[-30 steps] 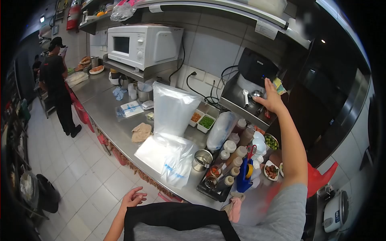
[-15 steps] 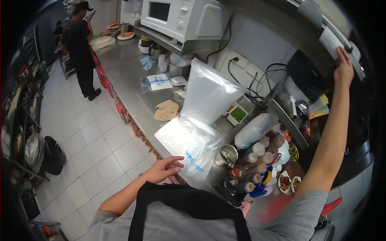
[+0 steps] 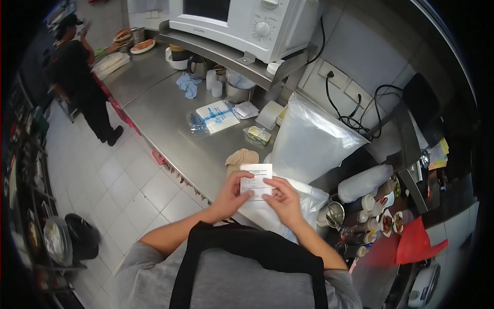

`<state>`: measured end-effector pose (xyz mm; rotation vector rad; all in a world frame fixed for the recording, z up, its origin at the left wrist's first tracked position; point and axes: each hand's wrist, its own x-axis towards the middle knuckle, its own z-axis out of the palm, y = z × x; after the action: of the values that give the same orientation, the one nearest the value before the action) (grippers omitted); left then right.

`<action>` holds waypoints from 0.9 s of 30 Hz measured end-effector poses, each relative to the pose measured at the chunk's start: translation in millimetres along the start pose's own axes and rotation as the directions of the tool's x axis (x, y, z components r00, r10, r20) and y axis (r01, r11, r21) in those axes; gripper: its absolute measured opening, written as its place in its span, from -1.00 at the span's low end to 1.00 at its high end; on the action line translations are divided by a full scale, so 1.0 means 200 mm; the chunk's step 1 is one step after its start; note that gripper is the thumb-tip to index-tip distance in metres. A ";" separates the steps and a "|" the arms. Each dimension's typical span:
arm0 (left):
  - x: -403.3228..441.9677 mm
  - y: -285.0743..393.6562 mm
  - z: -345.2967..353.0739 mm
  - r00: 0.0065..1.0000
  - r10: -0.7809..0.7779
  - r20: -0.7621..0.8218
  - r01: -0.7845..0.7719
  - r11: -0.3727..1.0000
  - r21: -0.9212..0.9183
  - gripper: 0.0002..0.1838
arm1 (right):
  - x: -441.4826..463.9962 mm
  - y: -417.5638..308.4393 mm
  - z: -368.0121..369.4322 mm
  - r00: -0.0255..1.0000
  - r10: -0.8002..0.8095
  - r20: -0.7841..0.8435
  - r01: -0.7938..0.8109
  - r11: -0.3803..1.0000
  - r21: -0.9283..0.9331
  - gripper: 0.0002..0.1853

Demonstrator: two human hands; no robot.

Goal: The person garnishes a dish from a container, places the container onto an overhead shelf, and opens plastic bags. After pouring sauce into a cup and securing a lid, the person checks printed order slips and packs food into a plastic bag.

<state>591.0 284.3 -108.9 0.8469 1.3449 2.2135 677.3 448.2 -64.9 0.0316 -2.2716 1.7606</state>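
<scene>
A small white printed receipt (image 3: 256, 180) is held up in front of my chest, its print too small to read. My left hand (image 3: 230, 195) pinches its left edge between thumb and fingers. On the opposite edge, my right hand (image 3: 283, 201) grips it the same way. Just behind the receipt lies a tan cloth (image 3: 241, 158) on the steel counter. Beneath my hands are white plastic bags (image 3: 260, 215), partly hidden by them. A large clear plastic bag (image 3: 315, 141) stands upright behind my right hand.
A white microwave (image 3: 242, 26) sits on a shelf above the steel counter (image 3: 164, 110). Sauce bottles (image 3: 363, 226) and a metal pot (image 3: 332, 212) crowd the right. A person in black (image 3: 77, 77) stands at the far left, and a black bin (image 3: 82, 237) is on the floor.
My right hand has come down from the raised spot at the far right. The receipt is now between both hands, and my left hand has closed on it. The view has shifted.
</scene>
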 end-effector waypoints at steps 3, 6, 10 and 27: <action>0.31 -0.19 -0.39 1.000 0.010 -0.022 0.004 0.844 0.537 -0.66 | 0.02 0.12 0.16 0.990 0.048 -0.136 -0.058 0.996 -0.071 -0.43; 0.78 -0.27 -0.68 0.974 0.224 0.031 -0.173 0.650 0.740 -0.69 | -0.07 0.23 0.18 0.976 0.095 -0.198 -0.126 0.981 -0.149 -0.41; 1.36 -0.22 -0.75 0.934 0.294 -0.201 -0.092 0.745 0.661 -0.68 | -0.21 0.26 0.13 0.899 0.158 -0.408 -0.275 0.929 -0.246 -0.42; 1.55 -0.60 -0.84 0.974 0.198 -0.109 0.101 0.050 0.994 -0.41 | -0.57 0.22 -0.17 0.688 -0.094 -0.720 -0.515 0.636 -0.575 -0.95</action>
<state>254.8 423.2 -186.3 1.0028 3.1302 0.9579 785.9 475.0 -124.8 -0.9740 -2.2072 0.5297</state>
